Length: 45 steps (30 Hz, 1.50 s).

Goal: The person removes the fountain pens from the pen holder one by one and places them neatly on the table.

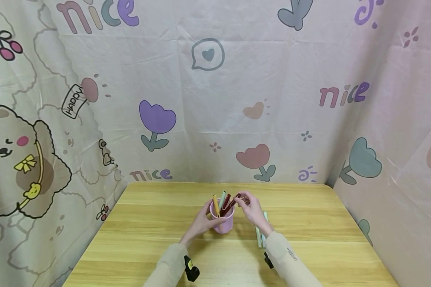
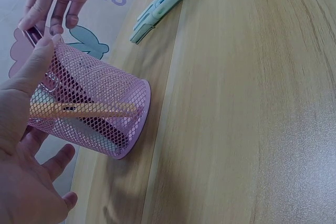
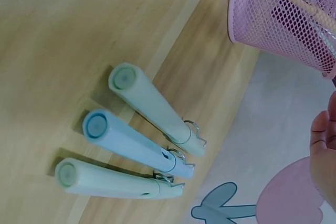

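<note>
A pink mesh pen cup (image 1: 225, 226) stands upright on the table, and my left hand (image 1: 202, 222) holds it round its left side, thumb near the rim. My right hand (image 1: 251, 209) pinches the upper end of a dark red pen (image 1: 231, 205), which leans to the right with its lower part inside the cup. Also in the cup are another dark red pen (image 1: 226, 201), an orange pen (image 1: 216, 204) and a mint green pen (image 1: 222, 198). Through the mesh in the left wrist view, the orange pen (image 2: 84, 109) shows down to the cup's base.
Right of the cup, beneath my right forearm, two pale green pens (image 3: 149, 103) (image 3: 110, 181) and a light blue pen (image 3: 131, 142) lie side by side on the wooden table (image 1: 147, 223). A printed cloth (image 1: 215, 91) hangs behind and at both sides.
</note>
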Each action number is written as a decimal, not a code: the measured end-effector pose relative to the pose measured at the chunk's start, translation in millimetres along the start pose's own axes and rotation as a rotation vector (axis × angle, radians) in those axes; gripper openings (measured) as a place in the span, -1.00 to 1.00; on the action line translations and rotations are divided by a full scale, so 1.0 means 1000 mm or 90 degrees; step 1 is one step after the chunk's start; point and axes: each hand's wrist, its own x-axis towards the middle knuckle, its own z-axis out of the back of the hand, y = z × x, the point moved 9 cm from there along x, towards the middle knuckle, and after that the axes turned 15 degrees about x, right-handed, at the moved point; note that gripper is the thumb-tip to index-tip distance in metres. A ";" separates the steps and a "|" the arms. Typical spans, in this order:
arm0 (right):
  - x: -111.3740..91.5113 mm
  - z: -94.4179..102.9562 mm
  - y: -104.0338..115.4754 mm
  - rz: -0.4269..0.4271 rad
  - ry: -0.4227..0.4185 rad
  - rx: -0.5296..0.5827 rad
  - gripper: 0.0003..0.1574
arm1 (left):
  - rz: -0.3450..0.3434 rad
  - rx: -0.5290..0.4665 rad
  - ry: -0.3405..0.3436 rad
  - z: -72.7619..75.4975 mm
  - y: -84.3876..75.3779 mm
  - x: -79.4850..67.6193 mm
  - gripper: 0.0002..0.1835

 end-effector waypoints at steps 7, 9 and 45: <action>-0.001 0.006 0.012 0.024 -0.015 0.052 -0.75 | -0.004 0.000 0.002 0.000 0.000 -0.001 0.06; -0.001 0.008 0.016 0.039 -0.018 0.063 -0.76 | -0.007 0.001 0.001 0.001 -0.001 -0.002 0.05; -0.004 0.071 0.054 0.113 -0.097 0.247 -0.52 | 0.000 0.007 -0.003 0.001 -0.001 -0.001 0.03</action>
